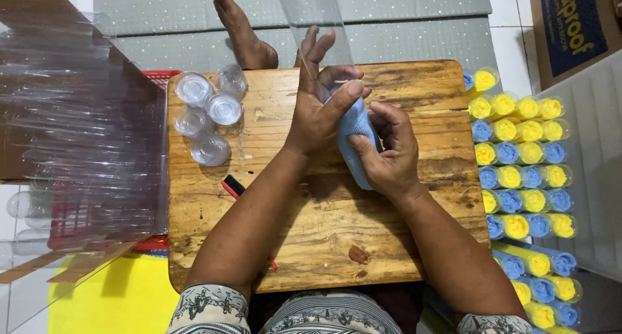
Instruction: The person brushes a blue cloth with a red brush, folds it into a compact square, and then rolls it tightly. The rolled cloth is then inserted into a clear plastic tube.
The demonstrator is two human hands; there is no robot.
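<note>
Grip check: your right hand (pixel 389 154) clasps the rolled blue cloth (pixel 355 134) above the wooden board (pixel 324 243) while your left hand (pixel 321 110) pinches the clear sleeve (pixel 317 23); keep that sleeve mouth spread and feed straight.

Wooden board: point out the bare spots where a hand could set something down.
On the wooden board, bare wood lies between the forearms and along the right edge beside the stacked blue and yellow tubes. The far-left corner is crowded with clear cups.

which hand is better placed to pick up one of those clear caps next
Left. The left hand lies nearer the clear caps at the wooden board's left end; the right hand grips the blue roll.
</note>
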